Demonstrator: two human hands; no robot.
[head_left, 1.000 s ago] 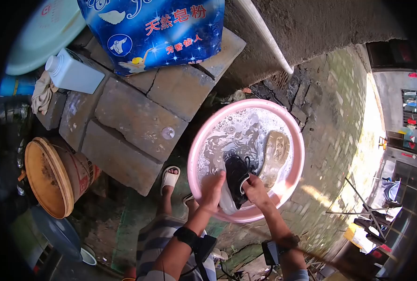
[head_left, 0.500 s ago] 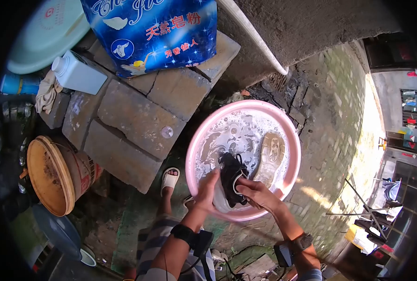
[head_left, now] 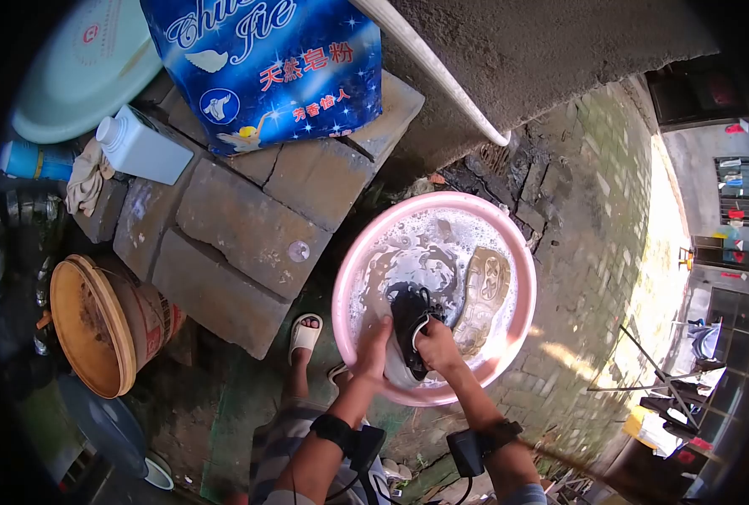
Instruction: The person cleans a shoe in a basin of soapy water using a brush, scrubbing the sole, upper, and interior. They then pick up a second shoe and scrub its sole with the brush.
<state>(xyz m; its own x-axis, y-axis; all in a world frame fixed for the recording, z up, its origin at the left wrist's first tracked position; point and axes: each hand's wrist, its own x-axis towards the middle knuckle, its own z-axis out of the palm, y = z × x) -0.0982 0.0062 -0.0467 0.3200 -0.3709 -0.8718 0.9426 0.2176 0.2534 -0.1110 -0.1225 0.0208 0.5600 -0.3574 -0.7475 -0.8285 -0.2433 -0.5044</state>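
A pink basin [head_left: 345, 278] of soapy water stands on the ground before me. Over its near side I hold a wet black shoe [head_left: 406, 316] with a pale sole. My left hand [head_left: 372, 349] grips the shoe along the sole side, thumb upward. At the shoe's opening, my right hand [head_left: 438, 345] is closed on its collar edge; whether a small tool is inside the fist is hidden. Another shoe [head_left: 482, 295] lies sole-up in the suds, right of my hands.
Left of the basin, a brick ledge [head_left: 240, 210] bears a blue soap powder bag [head_left: 282, 76], a white bottle [head_left: 147, 147], a rag [head_left: 88, 177] and a pale green basin [head_left: 80, 67]. A bucket [head_left: 130, 324] stands below. A white pipe [head_left: 442, 71] runs down the wall.
My right hand has shifted left and slightly up, closer against the shoe's opening, and its fingers are more curled. My left hand stays on the shoe. The view has shifted slightly.
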